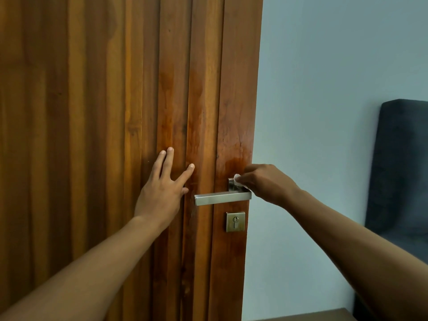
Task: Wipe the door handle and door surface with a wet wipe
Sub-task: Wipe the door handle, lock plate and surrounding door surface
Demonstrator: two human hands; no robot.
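Right hand [266, 184] pinches a balled white wet wipe [237, 177] against the square mount of the steel door handle [222, 198], while the left hand [162, 188], fingers spread and empty, braces the wooden door [104, 112]. Damp streaks darken the panels toward twelve o'clock of the lever; the lever, the keyhole plate [235, 221] at six o'clock and the lower door look unwiped.

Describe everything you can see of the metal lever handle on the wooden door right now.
The brushed silver, square-edged metal lever handle sits level near the right edge of the ribbed brown wooden door, its free end pointing left. It pivots on a square plate partly hidden by the right hand, which presses a small white wet wipe against that pivot end. The left hand lies flat on the door beside it, not touching it. A brass keyhole plate sits below.
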